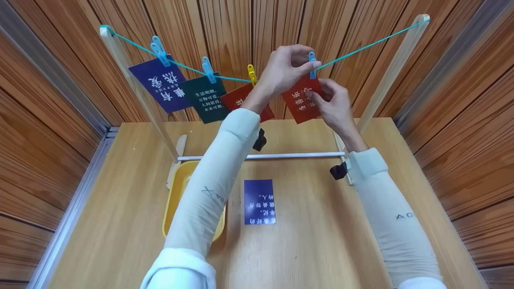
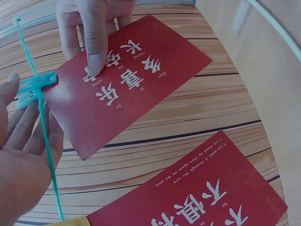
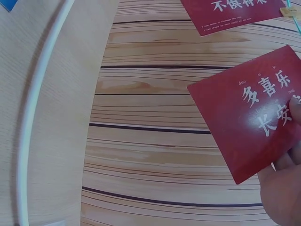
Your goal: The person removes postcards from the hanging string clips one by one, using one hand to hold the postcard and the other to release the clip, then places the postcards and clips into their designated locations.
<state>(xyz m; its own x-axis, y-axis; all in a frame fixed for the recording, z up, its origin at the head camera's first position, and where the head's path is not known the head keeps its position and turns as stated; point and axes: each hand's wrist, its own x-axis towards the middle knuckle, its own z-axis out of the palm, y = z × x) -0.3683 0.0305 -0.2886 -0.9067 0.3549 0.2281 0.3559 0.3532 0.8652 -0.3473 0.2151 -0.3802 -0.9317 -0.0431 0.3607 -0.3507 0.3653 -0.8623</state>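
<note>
In the head view, the left hand (image 1: 286, 66) pinches a blue clip (image 1: 312, 72) between thumb and fingers, right at the green cord (image 1: 369, 45). Below the cord is a red card (image 1: 299, 112), its upper edge at the clip; the right hand (image 1: 337, 104) pinches its side, thumb on the printed face. Left along the cord hang another red card (image 1: 237, 97) under a yellow clip (image 1: 251, 74), a green card (image 1: 207, 114) and a purple card (image 1: 144, 74). On the table below the cord lie a blue card (image 1: 259, 190) and a yellow tray (image 1: 170, 204).

In the left wrist view, the clip crosses the cord, its tip over the red card's edge; I cannot tell how firmly it bites.

In the right wrist view, away from the cord, right-hand fingers pass behind the red card, partly cropped.
</note>
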